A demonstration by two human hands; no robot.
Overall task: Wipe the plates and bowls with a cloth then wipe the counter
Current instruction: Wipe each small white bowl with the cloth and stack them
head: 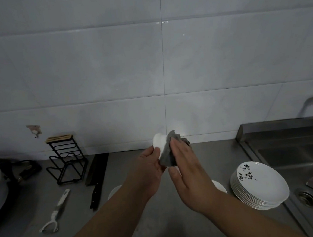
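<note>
My left hand [149,171] holds a small white bowl [159,143] up above the grey counter [158,219], tilted on its edge. My right hand [187,164] presses a grey cloth [168,154] against the bowl's right side, fingers flat over the cloth. A stack of white plates [259,185] with black brush writing sits on the counter at the right. Two more white dishes peek out under my forearms, one at the left [113,191] and one at the right [218,186].
A steel sink [292,157] with a drain lies at the far right. A black wire rack [66,158], a dark knife [96,180] and a white peeler [56,214] lie on the counter at the left. A dark pot sits at the far left edge.
</note>
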